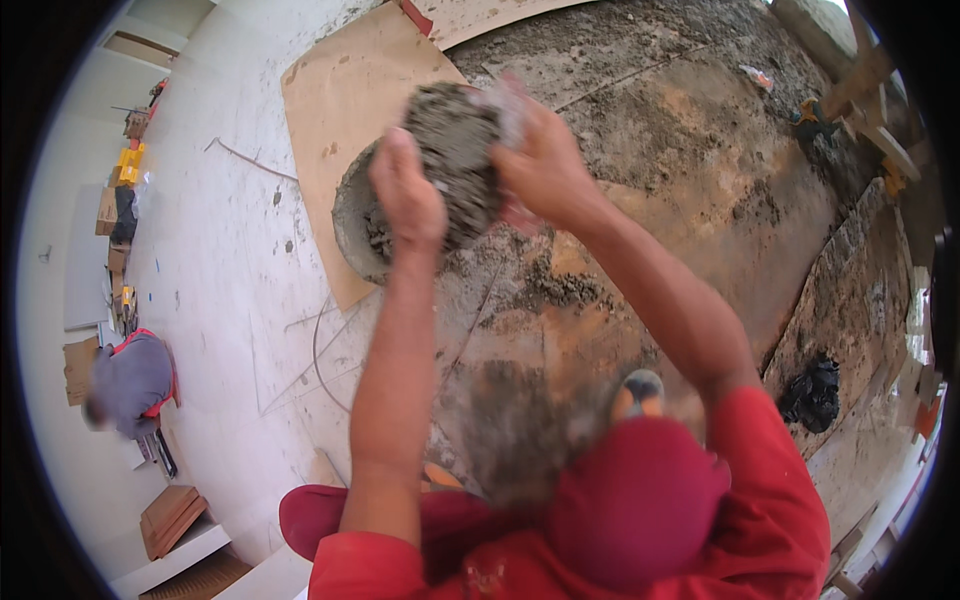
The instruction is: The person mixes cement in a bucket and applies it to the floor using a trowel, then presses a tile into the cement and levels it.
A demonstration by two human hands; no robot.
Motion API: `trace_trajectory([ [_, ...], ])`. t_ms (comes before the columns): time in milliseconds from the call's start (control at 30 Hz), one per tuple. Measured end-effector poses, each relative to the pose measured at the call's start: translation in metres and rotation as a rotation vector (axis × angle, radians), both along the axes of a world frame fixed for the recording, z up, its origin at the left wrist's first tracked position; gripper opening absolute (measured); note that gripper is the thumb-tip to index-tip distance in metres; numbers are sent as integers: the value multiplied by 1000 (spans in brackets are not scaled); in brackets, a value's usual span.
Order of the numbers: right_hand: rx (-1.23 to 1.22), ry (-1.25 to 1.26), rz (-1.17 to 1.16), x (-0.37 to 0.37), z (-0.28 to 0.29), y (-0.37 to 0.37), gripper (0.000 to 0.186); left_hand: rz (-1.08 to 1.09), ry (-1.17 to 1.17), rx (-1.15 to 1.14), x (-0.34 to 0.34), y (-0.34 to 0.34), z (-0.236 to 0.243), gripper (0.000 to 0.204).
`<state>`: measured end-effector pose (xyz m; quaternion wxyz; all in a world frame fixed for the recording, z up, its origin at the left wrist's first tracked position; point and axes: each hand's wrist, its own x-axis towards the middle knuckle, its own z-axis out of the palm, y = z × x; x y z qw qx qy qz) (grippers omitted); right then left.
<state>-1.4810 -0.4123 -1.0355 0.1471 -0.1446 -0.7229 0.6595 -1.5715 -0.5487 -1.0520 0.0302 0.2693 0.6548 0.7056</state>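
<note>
A mass of wet grey mortar (455, 165), blurred by motion, is held up between my hands. Behind its lower left part shows the grey, crusted rim of a round container (352, 225). My left hand (408, 195) is closed at the left side of the mortar, fingers pointing up. My right hand (530, 165) grips at the right side, smeared by motion, with a pale blurred patch by its fingers. What exactly each hand grips under the mortar is hidden.
A plywood sheet (320, 110) lies beneath the container. Mortar-stained boards (660, 280) cover the floor to the right, with a black plastic bag (812, 390) and timber (860, 90). At left a bent person (135, 375) works beside boxes (108, 210) and tools along the wall.
</note>
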Motion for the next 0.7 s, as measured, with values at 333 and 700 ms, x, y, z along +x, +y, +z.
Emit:
trace_trajectory([
  [333, 1117, -114, -26, 4, -24, 63, 28, 293, 885, -473, 34, -98, -52, 21],
  [700, 1170, -649, 306, 39, -140, 47, 15, -219, 333, -1262, 134, -223, -181, 27],
])
